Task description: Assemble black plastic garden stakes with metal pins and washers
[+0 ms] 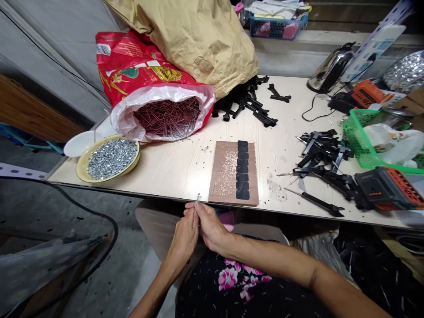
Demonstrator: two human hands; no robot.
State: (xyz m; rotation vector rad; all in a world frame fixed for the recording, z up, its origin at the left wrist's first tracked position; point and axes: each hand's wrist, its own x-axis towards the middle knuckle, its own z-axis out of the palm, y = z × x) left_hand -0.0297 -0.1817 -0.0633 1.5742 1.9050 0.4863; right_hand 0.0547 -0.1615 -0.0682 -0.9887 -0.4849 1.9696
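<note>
My left hand (184, 236) and my right hand (212, 227) meet just below the near table edge, fingers pinched together round a thin metal nail (198, 197) that points up. Both hands are closed on it. Just beyond them on the table lies a brown wooden board (228, 174) with a column of black pads (242, 170) and a dusting of small metal bits. A yellow dish of silvery nuts (111, 155) stands at the left, and a red bag of long nails (165, 115) lies open behind it.
A brown paper sack (198, 39) spills black plastic parts (247, 104) at the back. More black parts (323, 154), a green basket (361, 141), orange-black power tool pieces (389, 187), a kettle (331, 66) and a cable fill the right side.
</note>
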